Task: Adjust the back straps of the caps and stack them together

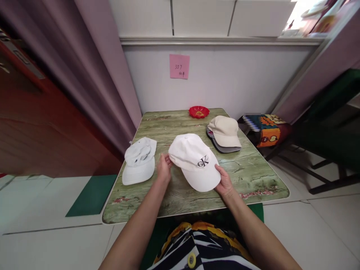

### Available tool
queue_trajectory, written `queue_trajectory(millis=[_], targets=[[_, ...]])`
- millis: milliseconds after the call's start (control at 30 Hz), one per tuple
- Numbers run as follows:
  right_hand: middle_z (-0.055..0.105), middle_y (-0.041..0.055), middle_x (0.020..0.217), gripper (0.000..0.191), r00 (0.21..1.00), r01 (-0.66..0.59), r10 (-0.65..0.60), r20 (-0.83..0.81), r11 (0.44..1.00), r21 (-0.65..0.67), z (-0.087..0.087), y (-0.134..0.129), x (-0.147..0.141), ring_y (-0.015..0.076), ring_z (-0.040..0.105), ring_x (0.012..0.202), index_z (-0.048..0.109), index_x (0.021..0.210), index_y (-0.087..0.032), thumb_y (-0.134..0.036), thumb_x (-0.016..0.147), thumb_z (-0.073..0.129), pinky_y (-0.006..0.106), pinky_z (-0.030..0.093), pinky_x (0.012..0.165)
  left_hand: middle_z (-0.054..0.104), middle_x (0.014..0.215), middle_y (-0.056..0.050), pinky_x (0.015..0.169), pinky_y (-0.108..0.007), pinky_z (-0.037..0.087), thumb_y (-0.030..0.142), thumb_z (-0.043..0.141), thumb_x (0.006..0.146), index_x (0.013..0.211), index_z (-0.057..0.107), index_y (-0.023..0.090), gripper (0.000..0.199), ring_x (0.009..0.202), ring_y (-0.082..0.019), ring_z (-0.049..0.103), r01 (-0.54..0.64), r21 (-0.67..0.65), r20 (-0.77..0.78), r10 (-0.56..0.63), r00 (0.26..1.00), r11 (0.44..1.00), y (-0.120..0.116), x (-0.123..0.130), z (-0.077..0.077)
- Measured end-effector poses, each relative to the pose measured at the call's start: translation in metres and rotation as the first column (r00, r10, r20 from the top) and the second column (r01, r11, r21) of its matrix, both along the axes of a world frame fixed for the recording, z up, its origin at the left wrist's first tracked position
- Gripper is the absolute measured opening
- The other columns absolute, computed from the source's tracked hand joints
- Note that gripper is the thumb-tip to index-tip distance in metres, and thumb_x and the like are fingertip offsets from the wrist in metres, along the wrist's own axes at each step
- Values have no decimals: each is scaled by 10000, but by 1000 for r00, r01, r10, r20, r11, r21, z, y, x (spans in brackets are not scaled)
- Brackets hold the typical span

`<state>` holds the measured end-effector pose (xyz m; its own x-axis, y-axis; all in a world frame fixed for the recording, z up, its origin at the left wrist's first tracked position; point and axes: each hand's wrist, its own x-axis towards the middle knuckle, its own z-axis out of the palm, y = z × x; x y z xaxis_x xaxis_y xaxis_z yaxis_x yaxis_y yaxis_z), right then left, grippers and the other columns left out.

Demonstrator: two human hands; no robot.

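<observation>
Between my hands is a white baseball cap (187, 152) with a dark letter logo on its front, its brim toward me and to the right. My left hand (164, 167) grips the cap's left edge, with the fingertips partly behind it. At the brim's right side, my right hand (224, 180) has its thumb on top and the other fingers hidden underneath. Left of my left hand, a second pale cap (139, 161) lies on the table with its crown sunken. A stack of caps, a beige cap (226, 131) over darker ones, sits to the right.
The wood-patterned table (135, 202) reaches to the wall. A red scalloped dish (198, 112) stands at its far edge, below a pink note (179, 66) on the wall. Right of the table are a colourful patterned stool (268, 131) and a dark chair (312, 138).
</observation>
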<state>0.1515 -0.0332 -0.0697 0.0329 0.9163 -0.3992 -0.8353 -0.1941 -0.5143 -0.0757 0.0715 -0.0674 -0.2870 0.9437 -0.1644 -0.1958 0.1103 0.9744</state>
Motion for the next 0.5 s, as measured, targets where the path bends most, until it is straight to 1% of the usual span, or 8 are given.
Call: queue_trajectory(millis=[67,133,167,233,300,367,433,500], targets=[[767,76,1035,382,997,79,-80,18,997,22,10,7,12,286,675,1091,664,1156,-181,-271,786,688,488,509,1009,689,939,-99,898,-407,522,426,418,920,978,599,171,319,894,-212,673,-8,46,-76,12,997,999,-9,6,-10],[764,63,1048,354,986,158,-161,46,986,61,28,22,30,266,671,1096,661,1162,-192,-259,815,671,475,516,1006,676,961,-76,940,-410,493,388,548,850,980,614,194,243,924,-219,648,14,105,-169,4,986,994,-19,10,-15],[763,55,1047,327,978,194,-199,55,977,89,40,31,41,252,671,1095,663,1157,-199,-254,835,652,463,524,998,672,961,-70,951,-418,482,367,601,813,966,630,202,226,929,-229,636,36,127,-207,-9,978,991,-23,11,-16],[752,37,1089,295,963,249,-265,50,945,211,70,55,65,217,666,1104,653,1179,-215,-257,895,585,439,539,978,664,953,-71,941,-428,477,336,646,772,932,650,209,205,924,-247,621,74,164,-300,-22,954,984,-28,12,-16],[754,33,1070,271,952,277,-306,35,902,331,102,84,91,187,667,1099,650,1177,-209,-264,937,535,410,558,941,660,940,-77,899,-422,491,337,621,786,932,645,206,198,905,-253,622,106,197,-426,-12,905,975,-28,12,-15],[759,38,1031,253,938,305,-347,24,853,423,128,115,116,169,666,1098,650,1161,-191,-256,953,522,382,570,909,662,931,-83,853,-407,505,351,573,818,962,630,195,219,887,-252,632,132,217,-536,6,844,967,-26,11,-15],[758,39,1021,230,916,343,-401,37,825,450,139,143,137,157,676,1072,653,1136,-178,-254,944,552,354,576,895,669,927,-88,825,-394,510,365,547,835,985,622,185,246,876,-249,640,142,219,-578,11,816,965,-23,10,-16],[759,36,990,213,877,397,-466,116,839,372,131,162,154,145,702,995,653,1111,-168,-239,915,606,318,590,858,678,921,-85,807,-382,512,375,540,838,984,624,184,256,867,-245,644,140,215,-586,13,810,966,-21,9,-17]])
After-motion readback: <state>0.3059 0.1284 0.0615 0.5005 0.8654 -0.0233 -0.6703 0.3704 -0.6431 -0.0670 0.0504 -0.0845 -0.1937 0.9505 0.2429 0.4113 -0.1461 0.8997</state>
